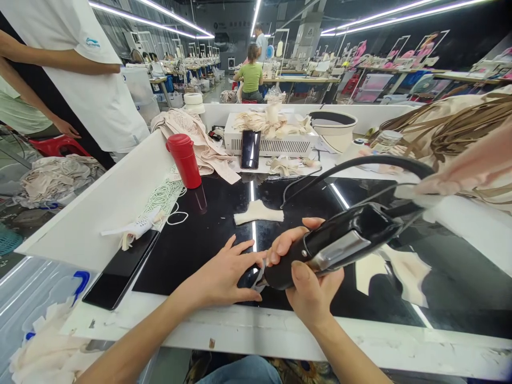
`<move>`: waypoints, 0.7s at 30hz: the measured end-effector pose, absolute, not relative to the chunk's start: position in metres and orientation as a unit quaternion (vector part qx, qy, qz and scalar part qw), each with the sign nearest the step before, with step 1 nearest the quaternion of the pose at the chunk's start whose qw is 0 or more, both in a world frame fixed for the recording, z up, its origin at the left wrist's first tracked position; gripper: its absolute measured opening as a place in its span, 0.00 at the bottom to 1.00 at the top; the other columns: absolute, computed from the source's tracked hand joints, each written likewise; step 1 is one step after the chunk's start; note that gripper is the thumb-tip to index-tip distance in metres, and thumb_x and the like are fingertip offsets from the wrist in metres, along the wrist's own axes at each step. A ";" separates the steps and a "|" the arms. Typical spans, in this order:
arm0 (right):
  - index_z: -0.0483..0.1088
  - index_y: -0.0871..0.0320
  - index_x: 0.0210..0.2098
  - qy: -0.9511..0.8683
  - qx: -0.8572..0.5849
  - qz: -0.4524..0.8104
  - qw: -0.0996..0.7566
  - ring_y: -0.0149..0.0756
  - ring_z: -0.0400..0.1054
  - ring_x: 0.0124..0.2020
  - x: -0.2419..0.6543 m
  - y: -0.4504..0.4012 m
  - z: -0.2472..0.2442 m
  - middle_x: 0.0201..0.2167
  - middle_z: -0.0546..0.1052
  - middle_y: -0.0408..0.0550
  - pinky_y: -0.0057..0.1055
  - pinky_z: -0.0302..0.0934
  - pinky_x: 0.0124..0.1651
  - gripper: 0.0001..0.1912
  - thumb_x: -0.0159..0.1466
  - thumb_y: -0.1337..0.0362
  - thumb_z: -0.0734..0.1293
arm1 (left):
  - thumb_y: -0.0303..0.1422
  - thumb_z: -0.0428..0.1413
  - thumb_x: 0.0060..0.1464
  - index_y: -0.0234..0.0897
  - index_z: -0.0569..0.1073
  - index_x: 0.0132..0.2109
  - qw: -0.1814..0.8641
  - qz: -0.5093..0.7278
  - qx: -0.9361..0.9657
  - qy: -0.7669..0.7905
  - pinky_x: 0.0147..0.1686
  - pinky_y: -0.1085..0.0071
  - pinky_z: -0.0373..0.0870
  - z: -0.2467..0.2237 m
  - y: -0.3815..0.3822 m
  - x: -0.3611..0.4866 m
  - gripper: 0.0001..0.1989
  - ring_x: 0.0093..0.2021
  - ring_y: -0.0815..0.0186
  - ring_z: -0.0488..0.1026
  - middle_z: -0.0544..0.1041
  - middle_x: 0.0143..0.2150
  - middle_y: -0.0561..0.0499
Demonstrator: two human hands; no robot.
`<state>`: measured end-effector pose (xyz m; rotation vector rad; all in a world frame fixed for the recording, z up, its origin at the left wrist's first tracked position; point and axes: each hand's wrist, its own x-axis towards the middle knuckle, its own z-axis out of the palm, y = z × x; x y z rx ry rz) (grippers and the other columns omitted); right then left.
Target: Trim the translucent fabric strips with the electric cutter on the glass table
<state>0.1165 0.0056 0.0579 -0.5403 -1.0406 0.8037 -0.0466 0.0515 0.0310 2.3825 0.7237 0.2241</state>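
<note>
My right hand (310, 285) is wrapped round a black hand-held power tool (336, 245) with a silver trigger lever and a thick black cable at its rear. Its exact kind does not show. The tool slants down to the left, its front end low over the glossy black table panel (192, 256). My left hand (230, 274) lies with fingers spread beside that front end, index finger and thumb on either side of it. What is under the tip is mostly hidden. A cream fabric piece (259, 212) lies ahead of my hands, and more cream pieces (408, 272) lie to the right.
Another person's blurred hand (472, 160) reaches in from the right near the cable. A red cup (184, 160), a dark phone (121, 269) and pale green cord (164, 196) are at left. Behind stand a white box (268, 141) and an upright phone (250, 150).
</note>
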 end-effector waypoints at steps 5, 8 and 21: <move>0.63 0.49 0.56 -0.484 -0.240 0.375 0.754 0.32 0.69 0.28 0.114 0.005 0.056 0.33 0.72 0.41 0.34 0.69 0.33 0.23 0.65 0.60 0.72 | 0.40 0.68 0.53 0.55 0.55 0.71 0.328 0.080 0.899 0.278 0.69 0.35 0.34 0.032 0.053 -0.047 0.44 0.74 0.47 0.50 0.65 0.70 0.49; 0.62 0.49 0.57 -0.479 -0.251 0.381 0.750 0.31 0.70 0.29 0.113 0.005 0.052 0.34 0.73 0.41 0.34 0.69 0.35 0.22 0.66 0.63 0.71 | 0.41 0.68 0.53 0.52 0.59 0.69 0.332 0.073 0.897 0.283 0.70 0.36 0.33 0.033 0.053 -0.046 0.42 0.74 0.48 0.50 0.65 0.70 0.49; 0.65 0.49 0.54 -0.481 -0.330 0.312 0.750 0.31 0.71 0.30 0.151 0.010 0.075 0.34 0.75 0.40 0.30 0.68 0.32 0.26 0.61 0.67 0.75 | 0.35 0.62 0.61 0.43 0.75 0.46 0.218 0.055 0.942 0.247 0.69 0.36 0.45 0.035 0.061 -0.057 0.06 0.74 0.47 0.50 0.60 0.73 0.48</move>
